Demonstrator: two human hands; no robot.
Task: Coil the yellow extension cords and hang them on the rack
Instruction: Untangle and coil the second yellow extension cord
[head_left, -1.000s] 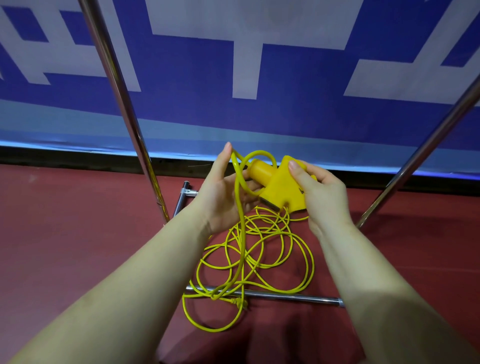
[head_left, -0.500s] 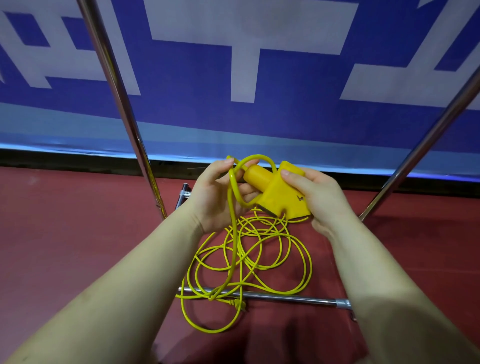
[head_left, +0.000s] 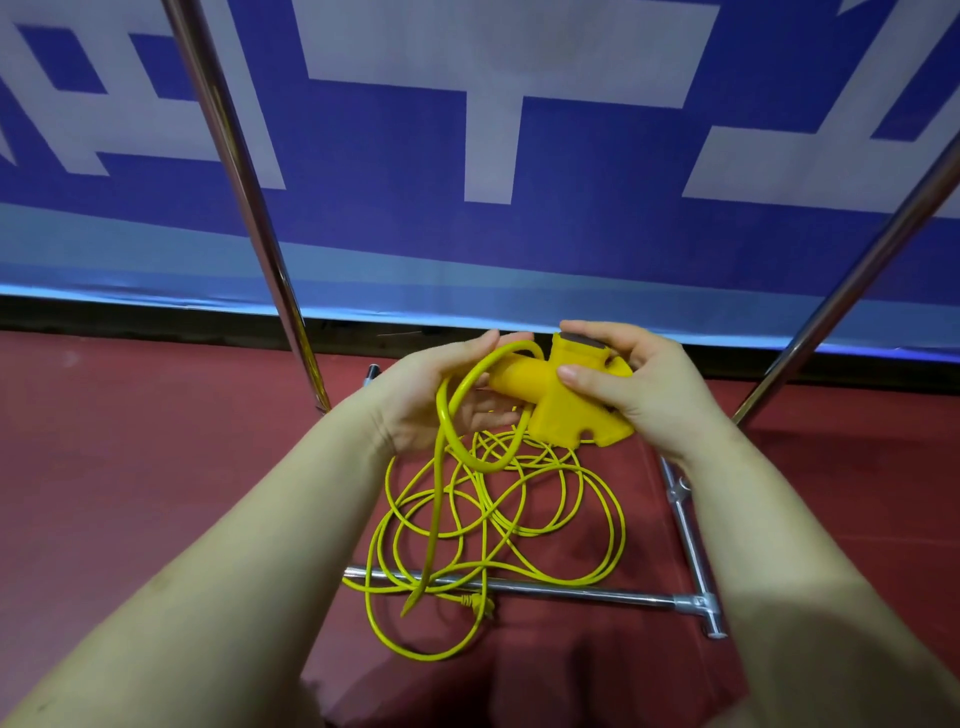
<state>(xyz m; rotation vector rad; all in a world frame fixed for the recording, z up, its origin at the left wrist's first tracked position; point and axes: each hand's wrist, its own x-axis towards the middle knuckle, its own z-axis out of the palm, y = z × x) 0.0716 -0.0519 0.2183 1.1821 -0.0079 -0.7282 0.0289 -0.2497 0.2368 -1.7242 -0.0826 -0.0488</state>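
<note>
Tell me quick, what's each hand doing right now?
Left hand: holds the yellow cord loop.
Right hand: grips the yellow socket block.

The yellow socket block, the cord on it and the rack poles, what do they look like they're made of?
Yellow socket block: probably moulded plastic or rubber, matte, with an even colour and rounded edges.
Yellow cord: likely a rubber or vinyl jacket, smooth and slightly glossy, lying in loose bends on the floor.
Rack poles: metal, seemingly polished steel or chrome, with bright mirror-like streaks along the tubes.
</note>
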